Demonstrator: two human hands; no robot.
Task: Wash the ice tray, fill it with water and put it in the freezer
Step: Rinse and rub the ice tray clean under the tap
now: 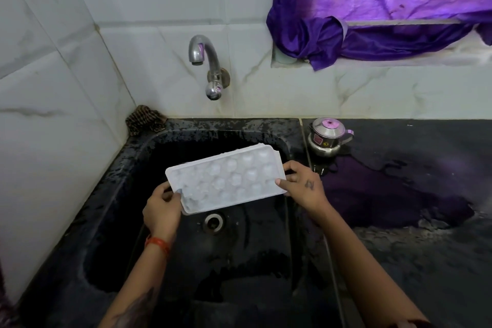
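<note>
1. The small steel kettle (326, 140) on the counter has a round yellow sticker with what looks like the digit 5.
2. Beside it is a red label I cannot read.
3. My right hand (302, 185) bears a small dark mark, illegible.

Ice tray held over the sink, tap behind it

The ice tray (226, 180) sits above the sink (149, 221) basin, left hand (162, 210) at its 8 o'clock end, right hand (300, 184) at its 3 o'clock end. The drain (213, 222) lies below at 6 o'clock, the tap (207, 61) at 12, a cloth (143, 118) at 10, a kettle (328, 137) on the counter (412, 261) at 2.
</note>
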